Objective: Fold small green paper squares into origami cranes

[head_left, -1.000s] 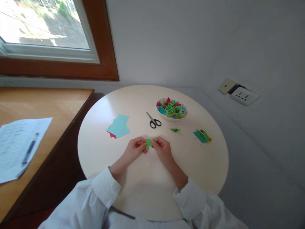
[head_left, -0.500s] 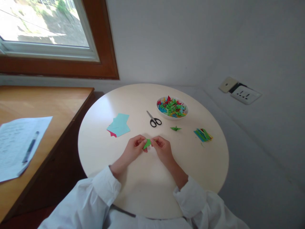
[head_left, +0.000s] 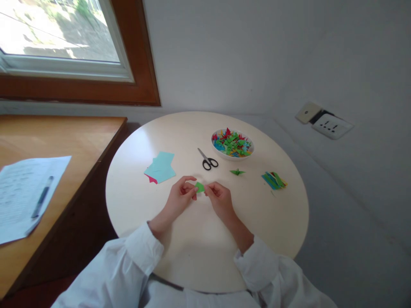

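Note:
A small piece of green folded paper [head_left: 199,187] is held between my two hands above the round table [head_left: 199,252]. My left hand [head_left: 180,192] pinches its left side between thumb and fingers, with the index finger lifted away. The fingertips of my right hand [head_left: 218,196] grip its right edge. Just beyond the hands lie scissors [head_left: 208,161] with black handles, blades pointing away to the left. A folded green paper crane [head_left: 237,172] rests to the right of the scissors. Parts of the paper are covered by my fingertips.
A white bowl [head_left: 233,157] full of colourful paper cranes stands at the back. Light-blue paper sheets [head_left: 162,167] lie left, with red paper under them. Coloured paper strips [head_left: 274,180] lie right. A wooden desk [head_left: 80,137] holds written sheets [head_left: 22,192] and a pen [head_left: 42,196].
The green paper has turned between my fingers and now shows a more compact shape. My left index finger has lifted and stretched out. My right hand has barely moved.

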